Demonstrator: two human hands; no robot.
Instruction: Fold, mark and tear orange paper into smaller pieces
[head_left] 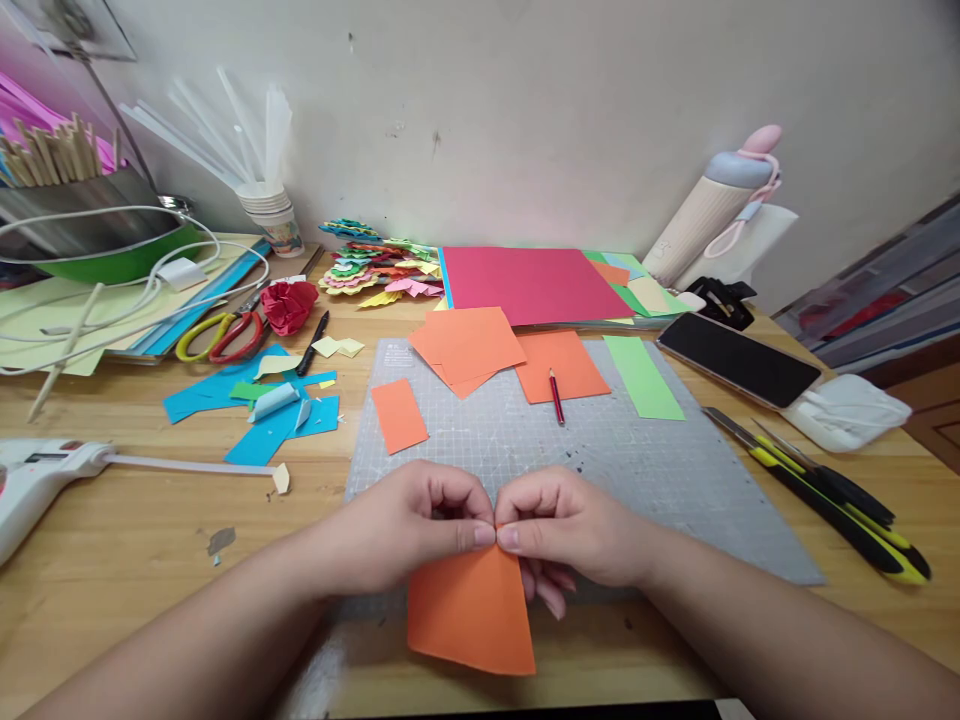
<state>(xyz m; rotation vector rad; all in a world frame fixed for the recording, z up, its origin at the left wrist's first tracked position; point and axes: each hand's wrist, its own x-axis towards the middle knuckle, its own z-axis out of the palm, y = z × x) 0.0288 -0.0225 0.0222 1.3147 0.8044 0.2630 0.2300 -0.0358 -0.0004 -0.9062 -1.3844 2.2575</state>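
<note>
Between both hands hangs a sheet of orange paper (472, 615), its top edge pinched near the middle. My left hand (420, 525) is closed, thumb and bent index finger on the paper's upper edge. Thumb tip to thumb tip, my right hand (566, 530) pinches the same edge, its lower fingers showing behind the sheet. Beyond the hands, a grey cutting mat (465, 440) carries a small orange paper strip (399, 415), overlapping orange squares (480, 345), another orange square (555, 370) with a short pencil (556, 397) on it, and a light green strip (643, 377).
At left lie a hot glue gun (45, 480), blue paper scraps (262, 430), scissors (225, 335) and a red paper flower (289, 305). At right are a utility knife (832, 500), a phone (739, 358) and a white case (847, 415). Dark pink paper (532, 283) lies by the wall.
</note>
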